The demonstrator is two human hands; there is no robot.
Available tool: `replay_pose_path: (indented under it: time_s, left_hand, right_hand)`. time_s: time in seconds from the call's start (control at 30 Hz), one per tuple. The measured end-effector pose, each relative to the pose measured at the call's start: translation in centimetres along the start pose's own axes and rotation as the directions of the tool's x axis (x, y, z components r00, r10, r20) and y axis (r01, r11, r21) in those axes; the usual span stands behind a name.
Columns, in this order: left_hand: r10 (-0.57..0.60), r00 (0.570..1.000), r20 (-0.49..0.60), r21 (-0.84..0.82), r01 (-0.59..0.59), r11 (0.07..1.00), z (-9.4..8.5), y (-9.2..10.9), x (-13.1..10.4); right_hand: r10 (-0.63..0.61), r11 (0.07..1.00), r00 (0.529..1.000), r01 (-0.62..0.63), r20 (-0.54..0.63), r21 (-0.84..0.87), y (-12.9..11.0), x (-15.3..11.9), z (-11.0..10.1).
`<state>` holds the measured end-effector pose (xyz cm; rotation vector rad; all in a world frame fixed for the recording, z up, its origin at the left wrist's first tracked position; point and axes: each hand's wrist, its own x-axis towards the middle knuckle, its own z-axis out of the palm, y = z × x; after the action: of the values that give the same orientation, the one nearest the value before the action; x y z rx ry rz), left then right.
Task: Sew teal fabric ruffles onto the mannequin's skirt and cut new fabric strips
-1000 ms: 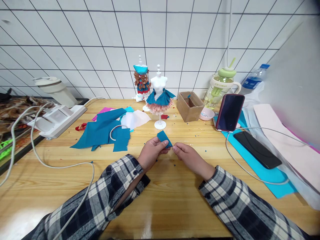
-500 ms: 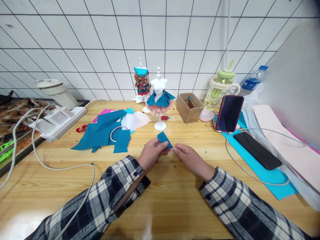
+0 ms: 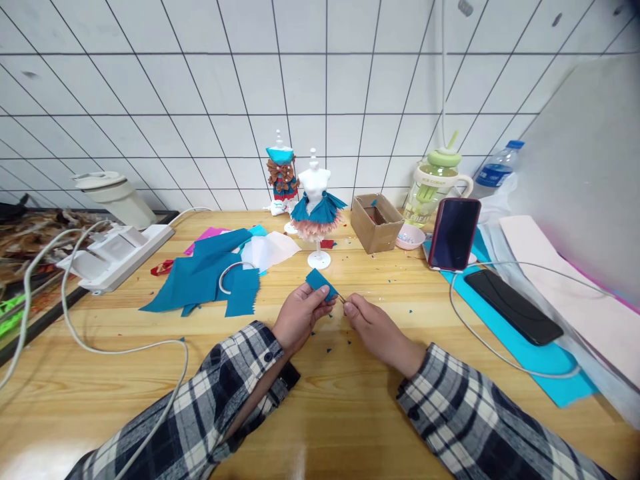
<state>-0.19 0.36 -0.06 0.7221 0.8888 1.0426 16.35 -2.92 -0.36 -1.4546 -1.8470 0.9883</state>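
1. Before the front mannequin (image 3: pixel 314 183), on the viewer's side of its round white base, the left hand (image 3: pixel 301 315) pinches a small blue cloth piece (image 3: pixel 316 278) between thumb and fingers.
2. To the right of that hand, likewise on the viewer's side of the mannequin, the right hand (image 3: pixel 371 325) has thumb and fingers closed around a thin tool (image 3: pixel 341 299); its tip is at the cloth's edge, too small to tell its kind or whether it touches.
3. Left of the mannequin, a larger blue cloth (image 3: pixel 203 270) with a frayed end lies under a white ring (image 3: pixel 223 283), next to a white cloth (image 3: pixel 270 251).
4. Behind the mannequin and slightly left stands a second mannequin (image 3: pixel 282 173), dressed in turquoise, brown and red.
5. Right of the mannequin come a cardboard box (image 3: pixel 381 238), a pink bowl (image 3: pixel 410 245) and an upright phone (image 3: pixel 454 233).
6. Farther right of it, a black phone (image 3: pixel 513 307) lies flat on a turquoise sheet (image 3: pixel 563 392).
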Motion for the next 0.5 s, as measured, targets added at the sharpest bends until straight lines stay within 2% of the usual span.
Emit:
replay_pose_path:
  time_s: [0.13, 0.5]
  left_hand:
    - [-0.024, 0.999, 0.026, 0.016, 0.024, 1.0, 0.0, 0.0, 0.0]
    - [-0.033, 0.997, 0.068, 0.056, 0.029, 0.998, 0.1, 0.2, -0.1]
  right_hand:
    - [0.007, 0.999, 1.0, -0.006, 0.007, -0.054, -0.4, -0.2, 0.3]
    - [0.02, 0.999, 0.998, -0.021, -0.062, -0.026, -0.8, -0.2, 1.4]
